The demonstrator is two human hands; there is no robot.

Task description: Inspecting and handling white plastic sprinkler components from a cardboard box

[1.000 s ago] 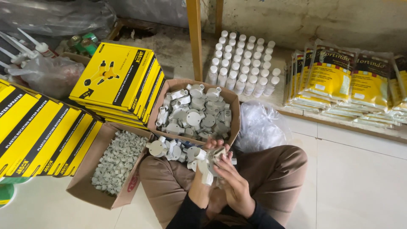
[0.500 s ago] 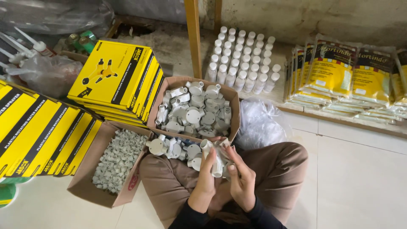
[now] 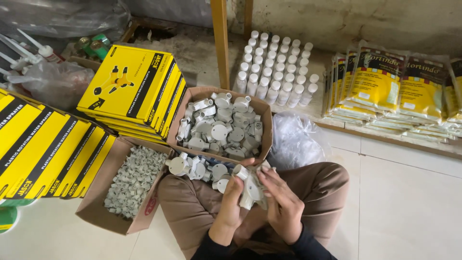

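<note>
Over the lap of a person sitting cross-legged on the pale tiled floor (image 3: 409, 192), both hands meet on one white plastic junction box (image 3: 251, 188). The left hand (image 3: 232, 204) curls its fingers round the fitting's left side, thumb up near one of its short pipe outlets. The right hand (image 3: 280, 204) closes on it from the right, fingers spread across the round body; part of the fitting is hidden behind them. Both hands are partly closed around this one piece, held just above the brown trousers (image 3: 192, 207).

Just beyond the hands, a small heap of loose junction boxes (image 3: 197, 168) rests on the person's knees. Touching that heap on its far side is an open cardboard box (image 3: 266, 126) filled with the same white fittings. To the left, beside the person's knee, a second open carton (image 3: 98, 192) holds many small grey-white clips (image 3: 134, 180). Stacks of flat yellow-and-black boxes (image 3: 130, 86) stand behind and left of the cartons. Further back, rows of small white bottles (image 3: 276, 67) stand on the floor, with a crumpled clear plastic bag (image 3: 296, 139) between them and the person's right knee. Yellow pouches (image 3: 380, 86) lie fanned out at the right.
</note>
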